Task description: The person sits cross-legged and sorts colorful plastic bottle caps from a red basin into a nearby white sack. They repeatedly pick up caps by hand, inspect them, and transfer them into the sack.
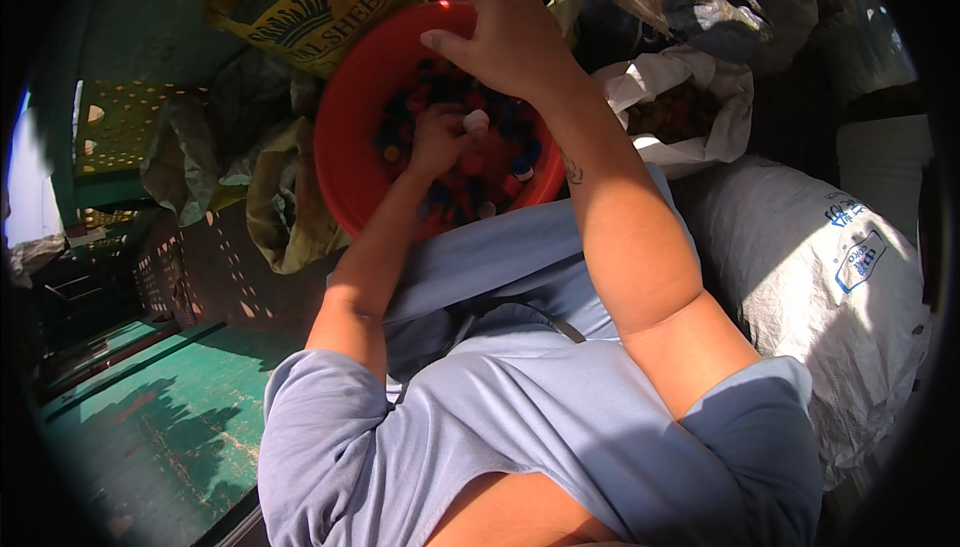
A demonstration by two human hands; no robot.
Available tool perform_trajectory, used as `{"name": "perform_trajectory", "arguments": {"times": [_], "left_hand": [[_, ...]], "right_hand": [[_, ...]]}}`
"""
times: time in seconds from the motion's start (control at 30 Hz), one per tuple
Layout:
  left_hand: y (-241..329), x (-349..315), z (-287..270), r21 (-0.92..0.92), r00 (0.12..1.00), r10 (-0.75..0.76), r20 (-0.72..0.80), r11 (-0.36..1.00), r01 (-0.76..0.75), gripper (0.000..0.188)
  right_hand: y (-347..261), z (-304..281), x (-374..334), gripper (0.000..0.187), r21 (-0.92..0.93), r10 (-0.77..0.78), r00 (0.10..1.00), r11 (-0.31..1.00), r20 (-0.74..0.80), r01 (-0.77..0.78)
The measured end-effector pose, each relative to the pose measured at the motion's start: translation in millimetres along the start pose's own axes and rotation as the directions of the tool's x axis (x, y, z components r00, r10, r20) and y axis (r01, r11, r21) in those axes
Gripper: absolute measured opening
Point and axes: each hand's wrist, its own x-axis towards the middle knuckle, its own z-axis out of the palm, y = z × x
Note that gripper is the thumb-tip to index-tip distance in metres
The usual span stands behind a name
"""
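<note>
A red plastic basin (345,162) rests on my lap, filled with several bottle caps (470,182) in red, blue and white. My left hand (438,139) is down inside the basin, fingers closed around a white cap (476,121). My right hand (505,32) hovers over the basin's far rim, fingers spread and curved, palm down, with nothing visible in it.
A yellow printed sack (300,2) lies beyond the basin at upper left. A white bag (680,107) holding brownish caps stands open at right, beside a large full white woven sack (820,277). Crumpled bags (230,137) lie to the left, above a worn green floor (160,417).
</note>
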Motion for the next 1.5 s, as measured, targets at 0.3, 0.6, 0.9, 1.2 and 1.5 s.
{"name": "perform_trajectory", "arguments": {"times": [0.3, 0.6, 0.9, 1.2, 1.5], "left_hand": [[18.2, 77.2, -192.1, 0.117, 0.508, 0.196, -0.839, 0.976, -0.184, 0.029], [27.0, 122.1, -255.5, 0.445, 0.684, 0.350, -0.640, 0.895, -0.041, 0.043], [23.8, -1.7, -23.0, 0.427, 0.960, 0.204, 0.192, 0.864, -0.269, 0.033], [15.4, 13.3, -30.7, 0.324, 0.969, 0.223, -0.106, 0.929, -0.178, 0.031], [-6.4, 145.8, -297.1, 0.733, 0.341, 0.684, -0.645, 0.679, 0.026, 0.031]], "right_hand": [[-6.1, -8.3, 3.4, 0.049, 0.048, 0.072, 0.991, 0.996, 0.114, -0.078], [0.7, -3.8, 4.2, 0.049, 0.074, 0.047, 0.996, 0.996, 0.080, -0.053], [3.0, -2.1, 3.7, 0.052, 0.115, 0.074, 0.996, 0.990, 0.043, -0.079], [2.5, -10.4, 5.0, 0.049, 0.089, 0.040, 0.997, 0.995, 0.066, -0.046], [-1.7, -12.4, 6.0, 0.049, 0.144, 0.100, 0.993, 0.984, 0.067, -0.108]]}}
